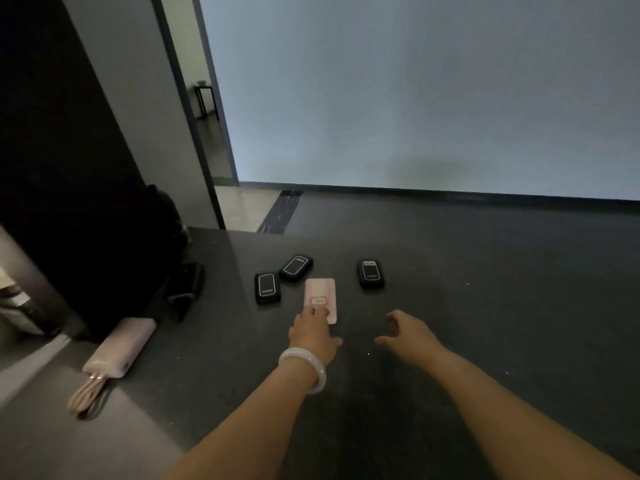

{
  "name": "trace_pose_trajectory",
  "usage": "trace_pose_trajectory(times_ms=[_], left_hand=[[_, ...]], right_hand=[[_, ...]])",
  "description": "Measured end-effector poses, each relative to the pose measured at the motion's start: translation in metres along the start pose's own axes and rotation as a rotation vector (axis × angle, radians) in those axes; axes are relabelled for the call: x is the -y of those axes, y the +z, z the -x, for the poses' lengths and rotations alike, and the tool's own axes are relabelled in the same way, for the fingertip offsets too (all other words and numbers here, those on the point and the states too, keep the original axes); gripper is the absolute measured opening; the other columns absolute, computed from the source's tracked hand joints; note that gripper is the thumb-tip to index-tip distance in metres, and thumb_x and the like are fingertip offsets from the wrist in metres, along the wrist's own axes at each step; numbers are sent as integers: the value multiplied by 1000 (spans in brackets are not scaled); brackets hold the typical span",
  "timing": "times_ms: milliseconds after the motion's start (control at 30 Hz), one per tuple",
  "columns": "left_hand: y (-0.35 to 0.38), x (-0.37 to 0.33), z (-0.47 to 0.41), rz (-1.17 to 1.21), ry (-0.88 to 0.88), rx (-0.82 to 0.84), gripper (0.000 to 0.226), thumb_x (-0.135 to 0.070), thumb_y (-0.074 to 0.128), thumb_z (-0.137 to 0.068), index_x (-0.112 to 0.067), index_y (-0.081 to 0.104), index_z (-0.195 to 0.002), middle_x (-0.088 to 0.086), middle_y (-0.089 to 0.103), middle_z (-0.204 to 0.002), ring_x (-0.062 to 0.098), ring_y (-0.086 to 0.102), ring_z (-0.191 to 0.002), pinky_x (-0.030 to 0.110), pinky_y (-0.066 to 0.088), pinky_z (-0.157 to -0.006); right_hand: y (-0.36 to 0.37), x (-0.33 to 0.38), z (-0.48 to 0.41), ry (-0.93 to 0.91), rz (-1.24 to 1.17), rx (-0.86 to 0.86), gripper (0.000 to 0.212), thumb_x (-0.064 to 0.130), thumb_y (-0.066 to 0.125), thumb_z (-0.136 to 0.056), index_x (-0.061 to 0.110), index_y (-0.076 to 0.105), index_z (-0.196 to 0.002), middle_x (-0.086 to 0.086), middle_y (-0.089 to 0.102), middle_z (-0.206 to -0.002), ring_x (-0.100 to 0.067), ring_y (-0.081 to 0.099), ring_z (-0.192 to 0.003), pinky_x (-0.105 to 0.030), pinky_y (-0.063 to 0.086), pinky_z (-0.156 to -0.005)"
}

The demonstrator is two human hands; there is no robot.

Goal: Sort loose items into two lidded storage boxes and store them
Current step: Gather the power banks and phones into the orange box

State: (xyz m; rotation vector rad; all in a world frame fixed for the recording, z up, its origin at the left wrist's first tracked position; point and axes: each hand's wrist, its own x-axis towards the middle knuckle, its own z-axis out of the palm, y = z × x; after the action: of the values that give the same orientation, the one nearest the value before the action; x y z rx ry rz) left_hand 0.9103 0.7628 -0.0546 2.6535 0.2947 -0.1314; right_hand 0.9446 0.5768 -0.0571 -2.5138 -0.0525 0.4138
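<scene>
A pink power bank (pixel 321 295) lies flat on the dark floor (pixel 485 323), and my left hand (pixel 313 332) rests on its near end with fingers over it. A white bangle sits on that wrist. My right hand (pixel 408 336) hovers to the right, fingers spread and holding nothing. Three black power banks lie beyond: one at the left (pixel 267 287), one tilted behind it (pixel 296 268), one at the right (pixel 370 273). A larger pink power bank (pixel 121 346) with a pink cable (pixel 86 394) lies at the near left. No storage box is in view.
A dark bag (pixel 162 230) and a black item (pixel 185 289) sit against a dark panel at the left. An open doorway (pixel 207 109) is behind them. A pale wall (pixel 415 98) runs along the back.
</scene>
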Motion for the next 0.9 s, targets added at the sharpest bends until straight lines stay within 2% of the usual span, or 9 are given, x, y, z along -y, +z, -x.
trace_pose_trajectory(times_ms=[200, 267, 400, 500, 633, 733, 900], left_hand=[[-9, 36, -37, 118, -184, -60, 66, -33, 73, -82, -22, 41, -138, 2, 38, -138, 23, 39, -129, 41, 39, -107], [-10, 48, -45, 138, -227, -86, 69, -33, 74, -81, -21, 38, -139, 3, 37, -139, 22, 37, -130, 40, 38, -108], [-8, 73, -53, 91, -277, -122, 70, -36, 72, -83, -19, 37, -141, 4, 34, -142, 24, 34, -133, 38, 34, -110], [-7, 86, -54, 81, -279, -127, 69, -36, 71, -83, -18, 38, -140, 5, 34, -142, 25, 34, -133, 38, 33, -111], [-7, 97, -46, 90, -289, -113, 69, -36, 71, -83, -19, 37, -141, 5, 34, -142, 25, 33, -133, 40, 33, -111], [-8, 106, -33, 98, -294, -107, 69, -36, 71, -84, -19, 37, -142, 5, 34, -143, 25, 34, -133, 40, 33, -112], [-15, 130, -2, 114, -322, -146, 69, -36, 70, -84, -20, 37, -142, 4, 34, -145, 24, 33, -134, 39, 33, -112]], right_hand=[[42, 47, -63, -2, -91, 37, 80, 40, 75, -79, 17, 35, -144, -7, 44, -143, -23, 47, -127, -37, 43, -99], [59, 62, -83, 32, -109, 22, 87, 49, 75, -76, 12, 34, -143, -11, 42, -140, -26, 46, -125, -38, 43, -96], [90, 96, -106, 119, 44, -67, 110, 77, 66, -62, 6, 32, -139, -15, 39, -132, -30, 41, -120, -40, 39, -97], [107, 107, -109, 167, 96, -152, 123, 81, 68, -54, 6, 26, -142, -16, 33, -134, -32, 37, -122, -41, 37, -101], [116, 102, -103, 164, 100, -235, 112, 68, 75, -59, 4, 31, -139, -16, 33, -132, -32, 37, -120, -40, 36, -101], [121, 99, -88, 116, 97, -215, 100, 59, 77, -63, 7, 34, -136, -15, 33, -131, -31, 37, -118, -40, 37, -99], [141, 109, -45, 37, 69, -150, 92, 53, 76, -64, 10, 34, -134, -11, 31, -129, -29, 36, -116, -38, 38, -96]])
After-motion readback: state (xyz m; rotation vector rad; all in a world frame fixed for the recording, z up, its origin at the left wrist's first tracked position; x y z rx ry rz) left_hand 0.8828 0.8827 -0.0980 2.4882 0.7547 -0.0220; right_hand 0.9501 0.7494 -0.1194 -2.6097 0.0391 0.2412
